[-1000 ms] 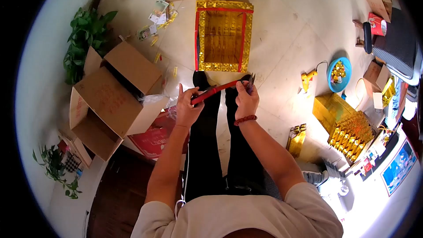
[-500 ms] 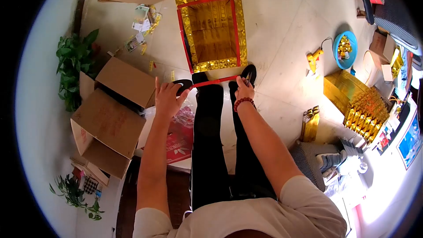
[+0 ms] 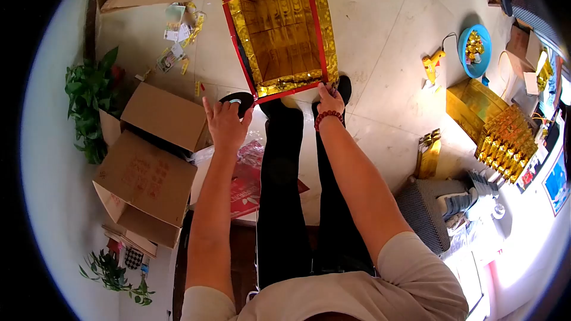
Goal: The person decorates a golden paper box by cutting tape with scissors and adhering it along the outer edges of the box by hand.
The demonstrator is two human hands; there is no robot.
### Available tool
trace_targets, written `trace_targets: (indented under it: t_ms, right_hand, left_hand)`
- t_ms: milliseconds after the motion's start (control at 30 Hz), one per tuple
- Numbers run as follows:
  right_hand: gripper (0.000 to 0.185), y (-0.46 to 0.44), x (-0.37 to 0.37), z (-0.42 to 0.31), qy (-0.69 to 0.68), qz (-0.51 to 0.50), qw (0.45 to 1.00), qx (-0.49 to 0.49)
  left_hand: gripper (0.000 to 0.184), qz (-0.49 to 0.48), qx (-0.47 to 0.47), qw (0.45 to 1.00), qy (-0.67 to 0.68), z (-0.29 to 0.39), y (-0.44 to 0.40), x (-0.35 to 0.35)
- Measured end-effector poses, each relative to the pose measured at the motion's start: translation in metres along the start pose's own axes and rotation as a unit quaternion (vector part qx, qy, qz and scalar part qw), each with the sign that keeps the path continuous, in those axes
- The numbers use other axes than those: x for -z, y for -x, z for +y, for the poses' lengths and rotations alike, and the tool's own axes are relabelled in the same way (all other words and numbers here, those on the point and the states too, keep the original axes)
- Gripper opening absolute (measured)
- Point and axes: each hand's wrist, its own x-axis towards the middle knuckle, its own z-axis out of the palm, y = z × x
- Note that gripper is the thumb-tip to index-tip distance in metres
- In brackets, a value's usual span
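A box covered in shiny gold paper stands on the floor ahead of my feet, its opening facing me and red strips edging its rim. Another red strip stretches between my hands and lies along the box's near edge. The fingers of my right hand pinch its right end at the near right corner. By the near left corner, my left hand has its thumb at the strip's other end, index finger raised; its exact grip is partly hidden. A black shoe shows behind the left fingers.
Cardboard boxes and a green plant stand at left. On the right lie a yellow glue gun, a blue basin of gold pieces and folded gold stacks. Paper scraps litter the floor at upper left.
The red strip, earlier stretched over my feet just short of the box, now lies against its near edge. My right hand has moved forward to the corner. The view has shifted slightly.
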Motion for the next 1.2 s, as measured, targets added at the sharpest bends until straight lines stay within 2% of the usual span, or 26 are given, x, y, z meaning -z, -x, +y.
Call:
trace_targets:
  t_ms: [300, 433, 600, 1167, 1200]
  right_hand:
    - [0.023, -0.002, -0.006, 0.002, 0.061, 0.061, 0.995, 0.051]
    - [0.024, 0.000, -0.007, 0.001, 0.062, 0.046, 0.995, 0.069]
    - [0.023, 0.009, -0.012, -0.005, 0.106, 0.063, 0.990, 0.072]
    - [0.021, 0.012, -0.022, -0.007, 0.084, 0.086, 0.992, 0.044]
    - [0.021, 0.010, -0.022, -0.005, 0.068, 0.083, 0.993, 0.057]
  left_hand:
    - [0.046, 0.016, 0.019, 1.000, -0.013, 0.004, -0.002, -0.005]
    - [0.047, 0.039, 0.017, 0.999, -0.024, 0.001, -0.003, -0.007]
    - [0.048, 0.010, 0.034, 0.999, -0.017, -0.002, -0.004, -0.005]
    - [0.049, 0.016, 0.053, 0.998, 0.007, -0.004, -0.011, -0.006]
    - [0.046, 0.061, 0.035, 0.998, -0.003, -0.006, -0.011, -0.011]
